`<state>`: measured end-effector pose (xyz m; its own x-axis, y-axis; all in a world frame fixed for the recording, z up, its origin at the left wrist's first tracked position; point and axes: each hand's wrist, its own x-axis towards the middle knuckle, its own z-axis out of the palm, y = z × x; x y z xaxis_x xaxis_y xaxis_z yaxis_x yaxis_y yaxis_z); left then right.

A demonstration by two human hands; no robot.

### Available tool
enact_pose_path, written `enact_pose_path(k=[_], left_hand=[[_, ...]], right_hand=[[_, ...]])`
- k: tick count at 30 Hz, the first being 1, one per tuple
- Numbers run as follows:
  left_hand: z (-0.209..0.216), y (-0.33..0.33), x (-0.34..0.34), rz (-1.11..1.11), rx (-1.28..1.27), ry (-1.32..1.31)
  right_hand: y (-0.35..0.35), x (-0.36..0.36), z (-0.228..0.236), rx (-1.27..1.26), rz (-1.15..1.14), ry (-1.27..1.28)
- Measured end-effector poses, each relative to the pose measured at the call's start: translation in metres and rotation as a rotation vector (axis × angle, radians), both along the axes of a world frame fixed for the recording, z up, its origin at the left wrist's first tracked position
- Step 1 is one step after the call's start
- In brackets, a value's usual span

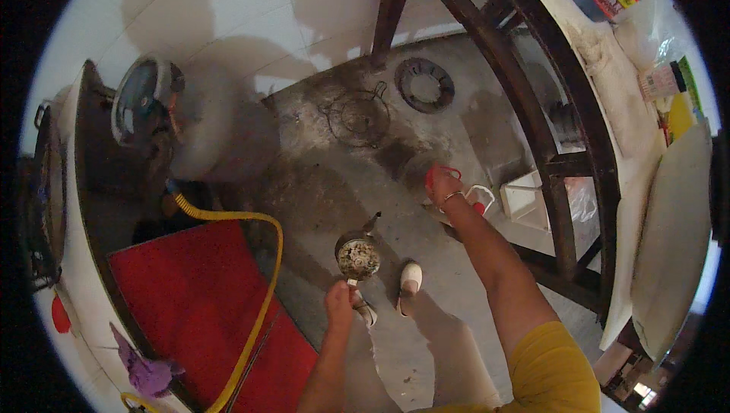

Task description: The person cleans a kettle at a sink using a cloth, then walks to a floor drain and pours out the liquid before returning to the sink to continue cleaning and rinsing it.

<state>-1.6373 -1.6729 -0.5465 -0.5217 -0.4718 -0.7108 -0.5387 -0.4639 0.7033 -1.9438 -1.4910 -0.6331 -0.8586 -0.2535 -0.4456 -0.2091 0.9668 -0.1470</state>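
Left hand: my left hand (339, 299) is curled shut around the short handle at the near edge of a small metal pot (358, 256); my fist sits just below the pot.
Pot: it hangs out in front of my fist, above the concrete floor (426, 139), mouth facing up at me, a thin spout-like piece sticking out from its far right side. Inside I see a speckled brown and pale mass.
Right hand: my right hand (443, 186) is stretched forward and down, a bangle on the wrist. It touches a red loop, which seems to be the handle of a white bag or pail (525, 201) beside the table leg. My fingers are bent, but I cannot tell how firmly they close on the loop.
Pot against right hand: the pot is down and left of my right hand, near it but not touching.
Feet: my pale shoes (410, 278) stand just right of the pot, below it.
Left side: a yellow hose (262, 276) curves from a gas cylinder (144, 101) down across a red mat (190, 299).
Far floor: a wire stand (359, 115) and a dark burner ring (424, 84) lie well apart from both hands.
Right side: a dark wooden table frame (544, 139) stands over the white bag.
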Motion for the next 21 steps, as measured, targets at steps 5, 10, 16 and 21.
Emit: enact_pose_path(k=[5, 10, 16, 21], left_hand=[[0.031, -0.006, 0.016, -0.004, -0.06, 0.03], [0.032, -0.007, 0.037, 0.129, -0.052, 0.029], [0.022, -0.012, 0.071, -0.071, -0.109, 0.104], [0.052, 0.003, 0.097, -0.147, -0.143, 0.053]], right_hand=[[0.0, 0.033, 0.021, -0.045, 0.245, 0.084], [-0.004, 0.089, 0.025, -0.065, 0.263, -0.016], [-0.012, 0.139, 0.013, 0.038, 0.332, -0.032], [-0.006, 0.182, 0.049, -0.178, 0.275, 0.021]])
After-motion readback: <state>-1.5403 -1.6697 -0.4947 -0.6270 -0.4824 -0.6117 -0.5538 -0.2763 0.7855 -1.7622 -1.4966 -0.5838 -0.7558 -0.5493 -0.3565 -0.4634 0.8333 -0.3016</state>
